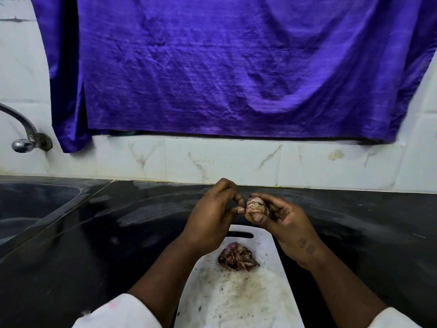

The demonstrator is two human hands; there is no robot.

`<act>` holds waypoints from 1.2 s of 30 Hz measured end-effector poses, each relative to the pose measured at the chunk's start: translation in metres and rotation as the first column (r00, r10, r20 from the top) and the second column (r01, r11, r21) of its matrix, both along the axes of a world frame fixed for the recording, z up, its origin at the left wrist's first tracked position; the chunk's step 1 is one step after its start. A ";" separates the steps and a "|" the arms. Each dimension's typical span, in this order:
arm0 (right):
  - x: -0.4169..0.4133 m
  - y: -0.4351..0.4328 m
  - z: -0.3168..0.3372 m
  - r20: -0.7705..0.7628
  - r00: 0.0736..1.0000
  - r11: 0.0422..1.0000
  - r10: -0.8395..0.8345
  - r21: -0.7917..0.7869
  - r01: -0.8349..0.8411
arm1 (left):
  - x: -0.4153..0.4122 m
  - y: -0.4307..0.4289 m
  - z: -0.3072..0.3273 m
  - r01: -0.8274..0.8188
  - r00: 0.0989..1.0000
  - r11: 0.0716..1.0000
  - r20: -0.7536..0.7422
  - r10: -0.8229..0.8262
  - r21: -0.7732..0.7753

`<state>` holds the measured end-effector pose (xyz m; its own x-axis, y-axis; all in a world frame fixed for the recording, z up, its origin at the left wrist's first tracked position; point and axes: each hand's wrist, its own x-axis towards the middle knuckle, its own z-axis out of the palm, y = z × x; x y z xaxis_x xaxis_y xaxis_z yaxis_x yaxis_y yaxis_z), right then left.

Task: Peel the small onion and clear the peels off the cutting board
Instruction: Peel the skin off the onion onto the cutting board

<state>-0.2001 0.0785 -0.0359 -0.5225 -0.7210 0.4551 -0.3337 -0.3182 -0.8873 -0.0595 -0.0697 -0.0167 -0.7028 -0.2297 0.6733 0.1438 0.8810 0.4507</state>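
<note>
My right hand (279,218) cups the small onion (256,204), pale pink with patches of dry skin still stuck to it, above the far end of the white cutting board (267,292). My left hand (212,209) is pressed up against the onion's left side, thumb and forefinger pinched together at its skin. A heap of reddish-brown peels (237,256) lies on the board below both hands. Dark crumbs and smears dot the board's surface.
The board rests on a black stone counter (106,245). A sink (28,209) is sunk into the counter at the left, with a metal tap (26,136) on the wall above it. A purple cloth (236,67) hangs over the white tiled wall behind.
</note>
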 end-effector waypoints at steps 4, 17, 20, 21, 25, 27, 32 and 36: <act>-0.006 0.005 0.007 0.014 0.997 0.995 -0.079 -0.060 0.080 | -0.003 0.013 -0.001 0.060 0.998 0.998 0.002 -0.059 -0.012; -0.006 0.004 0.005 0.246 0.967 0.987 0.070 -0.159 -0.031 | 0.000 0.008 -0.003 0.140 0.990 0.977 0.012 -0.144 0.162; -0.006 0.003 0.006 0.323 0.936 0.977 0.138 -0.199 -0.075 | 0.000 0.006 -0.005 0.142 0.986 0.977 0.064 -0.154 0.161; -0.006 0.003 0.006 0.344 0.926 0.973 0.154 -0.215 -0.082 | 0.000 0.005 -0.005 0.138 0.985 0.977 0.078 -0.152 0.160; -0.007 0.004 0.009 0.420 0.886 0.957 0.197 -0.277 -0.081 | 0.002 0.002 -0.003 0.124 0.983 0.981 0.120 -0.142 0.149; -0.006 0.005 0.010 0.429 0.880 0.956 0.204 -0.282 -0.084 | 0.003 0.000 -0.002 0.111 0.976 0.984 0.170 -0.133 0.136; -0.004 0.004 0.009 0.430 0.874 0.956 0.226 -0.270 -0.114 | 0.006 -0.006 -0.002 0.078 0.935 0.994 0.341 -0.098 0.071; -0.003 0.002 0.006 0.441 0.867 0.963 0.231 -0.229 -0.140 | 0.011 -0.014 0.002 0.065 0.894 0.997 0.440 -0.081 0.052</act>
<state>-0.2029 0.0810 -0.0295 -0.5696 -0.7531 0.3293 0.1790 -0.5047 -0.8445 -0.0484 -0.0839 -0.0146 -0.9415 -0.1838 0.2826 -0.0134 0.8580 0.5134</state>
